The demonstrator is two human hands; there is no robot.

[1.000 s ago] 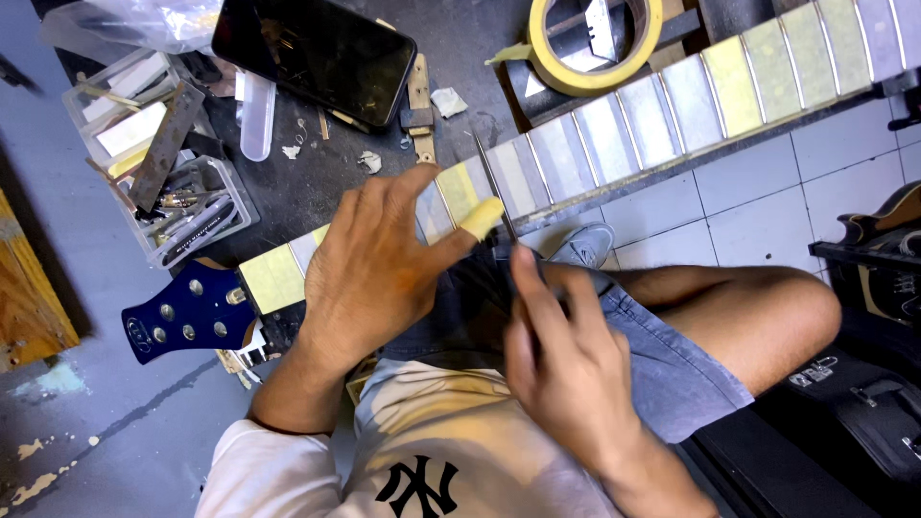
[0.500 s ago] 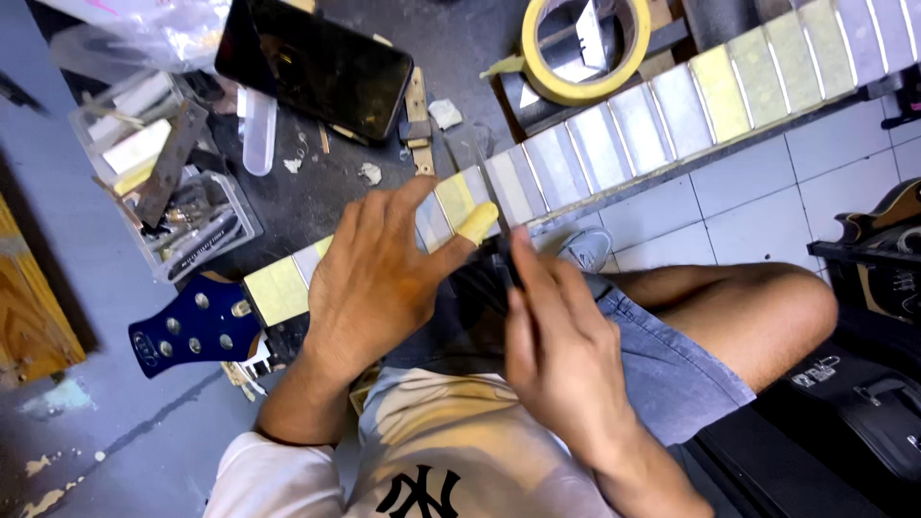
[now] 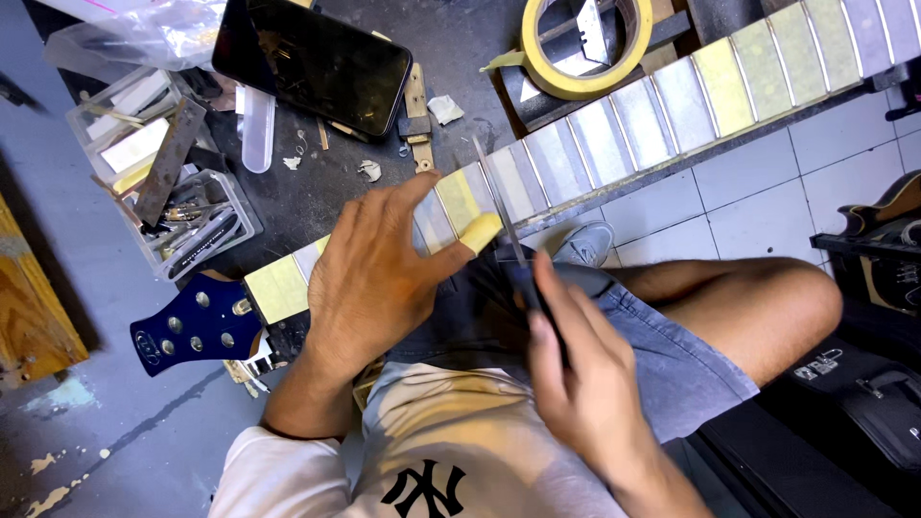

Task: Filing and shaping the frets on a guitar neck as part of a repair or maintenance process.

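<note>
A guitar neck [image 3: 614, 125] with taped frets runs from the upper right down to a blue headstock [image 3: 197, 326] at the left. My left hand [image 3: 379, 273] lies flat on the neck near the headstock end, thumb on a yellow-taped fret. My right hand [image 3: 585, 384] grips the dark handle of a thin metal file [image 3: 499, 197], whose blade crosses the neck just right of my left thumb. My bent knee in denim shorts lies under the neck.
A dark bench top [image 3: 317, 182] carries a phone [image 3: 312, 62], clear plastic trays of tools [image 3: 168, 182] and a roll of yellow masking tape [image 3: 585, 48]. White floor tiles [image 3: 748, 182] lie right; black cases [image 3: 863, 393] stand at lower right.
My right hand has slid down and back toward my body, so more of the file's blade shows across the neck. My left hand stays pressed on the neck.
</note>
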